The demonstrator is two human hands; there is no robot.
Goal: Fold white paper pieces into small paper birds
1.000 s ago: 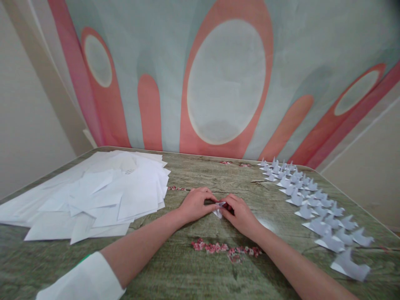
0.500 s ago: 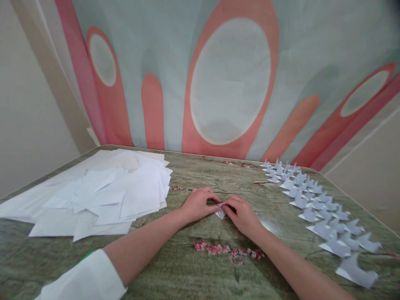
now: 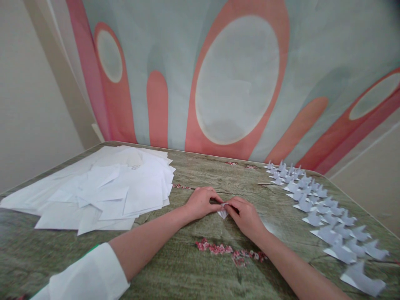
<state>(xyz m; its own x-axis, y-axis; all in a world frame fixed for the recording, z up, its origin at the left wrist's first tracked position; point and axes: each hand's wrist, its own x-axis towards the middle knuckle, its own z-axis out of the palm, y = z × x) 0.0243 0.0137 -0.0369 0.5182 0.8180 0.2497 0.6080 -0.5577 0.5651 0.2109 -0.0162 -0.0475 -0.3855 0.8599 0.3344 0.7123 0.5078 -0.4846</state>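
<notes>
Between my two hands, low over the middle of the table, is a small folded piece of white paper (image 3: pixel 223 213). My left hand (image 3: pixel 202 203) pinches its upper left edge between thumb and fingers. From the other side my right hand (image 3: pixel 243 211) grips the upper right edge, thumb and forefinger pressed together. The paper's lower tip points toward me, while its top part is partly hidden by my fingertips. Off to the right stand several folded paper birds (image 3: pixel 328 231) in rows, none touched by either hand.
A broad heap of loose white paper sheets (image 3: pixel 145 189) spreads across the left of the wood-patterned table (image 3: pixel 175 266). Printed pink blossoms (image 3: pixel 218 248) decorate its top. Behind the far edge rises a wall covering (image 3: pixel 175 104) with coral and pale shapes.
The whole view has shifted slightly, so things appear a little further right. Both hands keep their pinch on the folded paper, with hardly any movement between them.
</notes>
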